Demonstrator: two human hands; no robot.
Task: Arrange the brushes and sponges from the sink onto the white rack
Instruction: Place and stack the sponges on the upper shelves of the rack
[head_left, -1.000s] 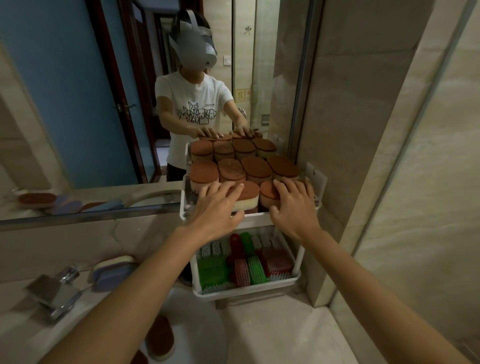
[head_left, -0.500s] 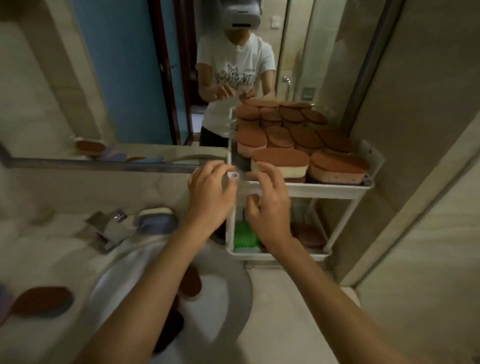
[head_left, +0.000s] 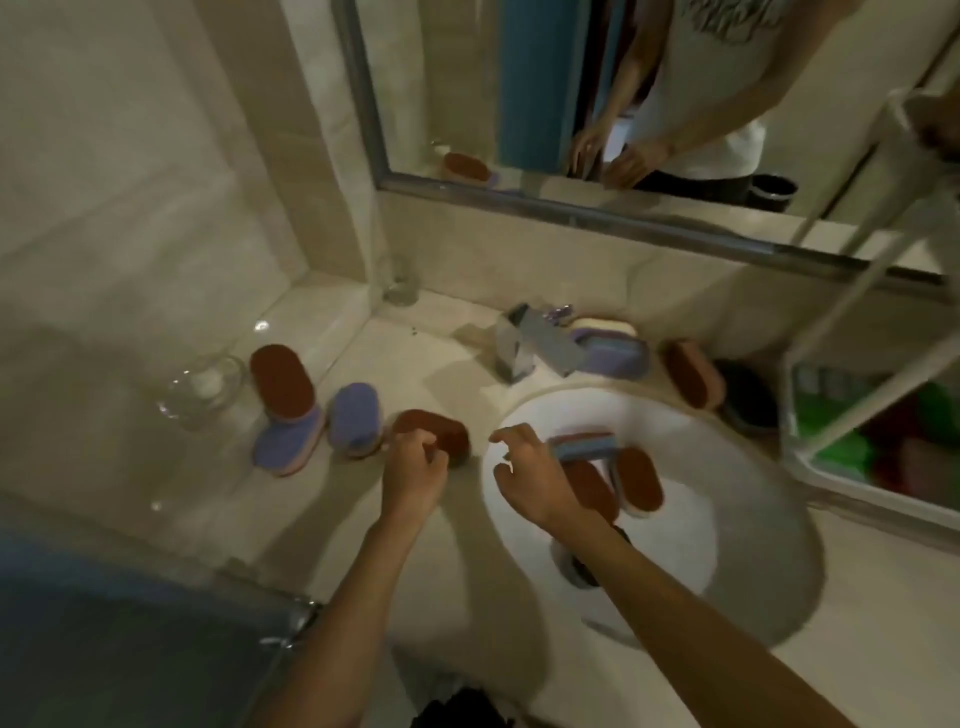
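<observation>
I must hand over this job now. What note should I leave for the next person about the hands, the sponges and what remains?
Left hand: fingers curled at the brown oval sponge on the counter; grip unclear.
Right hand: open, over the left rim of the white sink.
In the basin: three sponges. Several others lie on the counter, left of and behind the metal faucet.
Done: green and red brushes sit on the lower shelf of the white rack.
To do: move these sponges to the rack.
</observation>
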